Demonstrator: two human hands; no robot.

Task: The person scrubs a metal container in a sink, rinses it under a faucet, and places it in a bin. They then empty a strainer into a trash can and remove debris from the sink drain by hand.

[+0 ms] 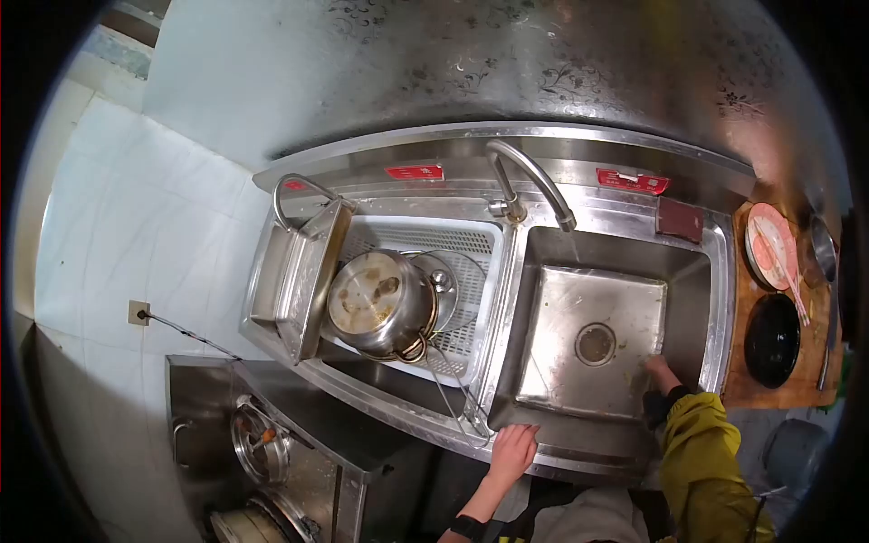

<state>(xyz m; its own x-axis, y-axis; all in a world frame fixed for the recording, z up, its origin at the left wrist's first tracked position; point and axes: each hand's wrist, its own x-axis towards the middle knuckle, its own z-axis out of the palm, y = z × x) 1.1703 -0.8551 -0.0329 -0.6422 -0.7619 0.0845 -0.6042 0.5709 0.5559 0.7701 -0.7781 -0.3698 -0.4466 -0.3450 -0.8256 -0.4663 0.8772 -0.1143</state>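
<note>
My left hand [512,450] rests flat on the front rim of the steel sink [507,425], fingers spread, holding nothing. My right hand [659,371], in a yellow sleeve, reaches down into the right basin [552,317] and touches its floor near the front right corner, to the right of the drain [596,344]. Whether it holds anything is not visible. The faucet [534,185] spout points over the right basin.
The left basin holds a white dish rack [480,244] with a tilted steel pot [380,303], a glass lid [453,285] and a steel tray [308,271]. A wooden board [738,362] on the right carries a black bowl [772,339] and a plate [769,244]. Pots [258,443] stand lower left.
</note>
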